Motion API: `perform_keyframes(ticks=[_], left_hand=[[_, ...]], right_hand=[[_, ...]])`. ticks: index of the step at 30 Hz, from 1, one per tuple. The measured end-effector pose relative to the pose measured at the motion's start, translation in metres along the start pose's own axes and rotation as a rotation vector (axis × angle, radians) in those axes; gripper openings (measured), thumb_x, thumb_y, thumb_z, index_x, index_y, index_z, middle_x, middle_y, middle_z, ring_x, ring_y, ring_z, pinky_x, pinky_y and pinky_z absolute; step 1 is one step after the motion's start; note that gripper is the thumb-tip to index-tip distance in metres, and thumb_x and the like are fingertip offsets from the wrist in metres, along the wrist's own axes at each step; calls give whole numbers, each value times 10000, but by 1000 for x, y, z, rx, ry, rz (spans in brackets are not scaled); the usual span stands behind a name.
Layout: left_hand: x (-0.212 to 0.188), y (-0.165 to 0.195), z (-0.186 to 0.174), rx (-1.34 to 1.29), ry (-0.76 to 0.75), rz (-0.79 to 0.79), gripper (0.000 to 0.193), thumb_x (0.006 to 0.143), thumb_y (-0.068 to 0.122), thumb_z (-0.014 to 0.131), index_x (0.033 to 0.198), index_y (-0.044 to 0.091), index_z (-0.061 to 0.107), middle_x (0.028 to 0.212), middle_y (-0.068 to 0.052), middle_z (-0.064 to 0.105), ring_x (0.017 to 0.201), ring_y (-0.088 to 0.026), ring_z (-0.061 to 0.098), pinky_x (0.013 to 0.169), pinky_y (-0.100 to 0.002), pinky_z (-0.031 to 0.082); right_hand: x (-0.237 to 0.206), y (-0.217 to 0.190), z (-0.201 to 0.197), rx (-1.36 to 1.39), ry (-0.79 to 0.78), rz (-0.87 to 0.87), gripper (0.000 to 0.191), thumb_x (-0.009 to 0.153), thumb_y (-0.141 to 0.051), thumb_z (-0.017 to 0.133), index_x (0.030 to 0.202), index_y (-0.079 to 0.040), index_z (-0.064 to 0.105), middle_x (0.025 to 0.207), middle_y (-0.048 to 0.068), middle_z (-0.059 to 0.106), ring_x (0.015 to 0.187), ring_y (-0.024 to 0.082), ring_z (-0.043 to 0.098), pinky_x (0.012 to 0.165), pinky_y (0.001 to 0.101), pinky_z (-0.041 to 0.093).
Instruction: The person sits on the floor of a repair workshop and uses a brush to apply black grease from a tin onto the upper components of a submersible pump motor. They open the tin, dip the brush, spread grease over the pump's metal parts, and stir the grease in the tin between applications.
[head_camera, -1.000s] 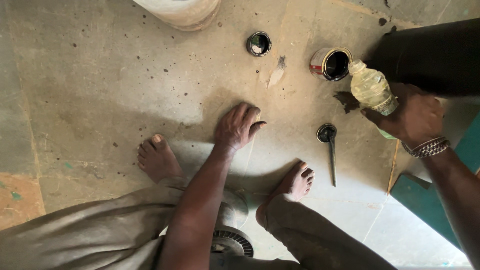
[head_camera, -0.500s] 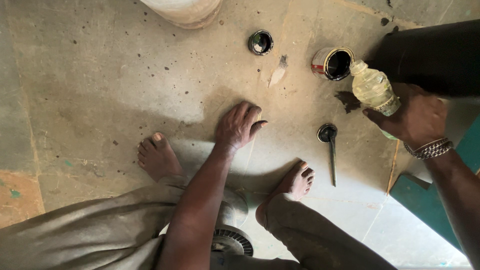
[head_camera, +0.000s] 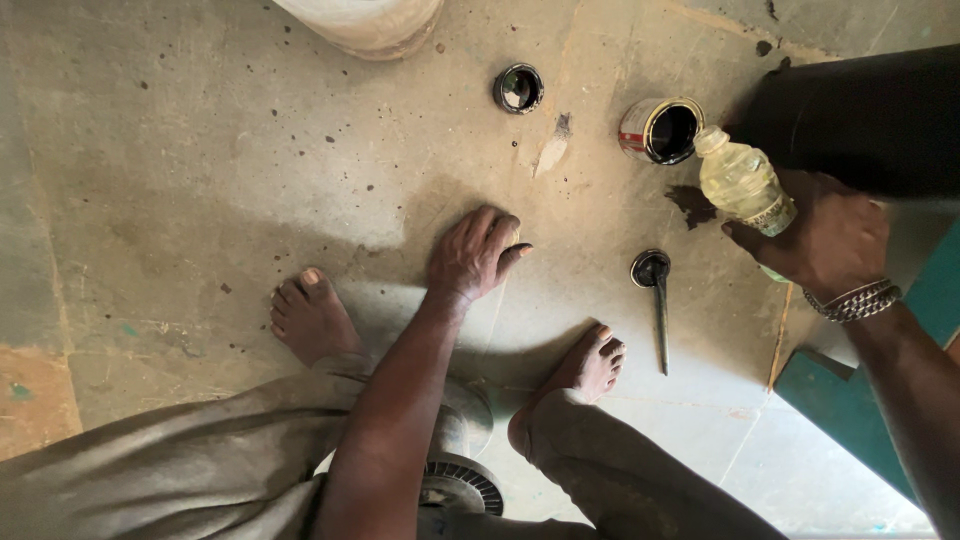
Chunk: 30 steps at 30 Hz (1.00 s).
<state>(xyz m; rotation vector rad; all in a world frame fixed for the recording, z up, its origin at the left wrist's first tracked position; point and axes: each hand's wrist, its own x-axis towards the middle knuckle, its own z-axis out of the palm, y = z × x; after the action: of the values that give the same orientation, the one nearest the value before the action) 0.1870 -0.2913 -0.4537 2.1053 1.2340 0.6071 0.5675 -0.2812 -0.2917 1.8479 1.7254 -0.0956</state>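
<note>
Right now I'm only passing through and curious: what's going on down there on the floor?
A barefoot person crouches on a concrete floor. The right hand grips a plastic bottle of yellowish liquid, tipped towards an open tin. The left hand rests flat on the floor. A small lid and a metal tool lie nearby.

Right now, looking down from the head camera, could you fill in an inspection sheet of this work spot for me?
Surface: bare concrete floor, speckled with dark spots and one dark spill beside the can.
Job's things: clear plastic bottle of yellowish liquid, tilted with its neck at the open paint can, dark inside.
Clutter: round dark lid; pale scrap; brush-like tool lying flat; pale bucket at the top edge.
Grippers: left hand pressed flat on the floor, empty; right hand, wearing bracelets, grips the bottle.
Cables: nothing seen.
Surroundings: black cylinder top right, teal board at right, the person's bare feet.
</note>
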Motion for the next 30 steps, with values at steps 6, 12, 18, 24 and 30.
perform_keyframes(ticks=[6,12,18,24,30], left_hand=[[0,0,0,5,6,8,353,907,384,766,1113,131,630,1053,-71,596,927,-285,648,772,-425,548],[0,0,0,9,-11,-5,346,904,387,767,1102,137,632,1057,-65,599,923,-281,647,768,-427,545],[1,-1,1,4,-2,6,359,909,401,761,1113,135,631,1052,-62,597,937,-279,648,785,-427,544],[0,-2,1,15,-19,-10,356,903,405,762,1106,143,633,1046,-61,600,934,-275,649,788,-428,546],[0,-2,2,10,-5,5,361,910,394,762,1120,133,626,1057,-66,602,929,-280,650,779,-426,548]], right_hand=[[1,2,4,-32,36,-7,789,736,-754,778,1315,-219,741,1075,86,772,832,229,754,760,430,584],[2,5,12,-62,12,2,799,752,-769,767,1337,-225,735,1093,96,768,850,240,749,775,447,579],[0,9,17,-60,74,-28,799,751,-780,754,1318,-217,739,1120,85,769,836,214,749,732,406,588],[0,11,17,-67,30,-47,823,807,-804,704,1374,-207,722,1076,85,773,780,194,748,669,377,593],[1,7,11,-99,17,-33,800,793,-797,709,1344,-216,731,1026,74,774,765,192,750,665,374,596]])
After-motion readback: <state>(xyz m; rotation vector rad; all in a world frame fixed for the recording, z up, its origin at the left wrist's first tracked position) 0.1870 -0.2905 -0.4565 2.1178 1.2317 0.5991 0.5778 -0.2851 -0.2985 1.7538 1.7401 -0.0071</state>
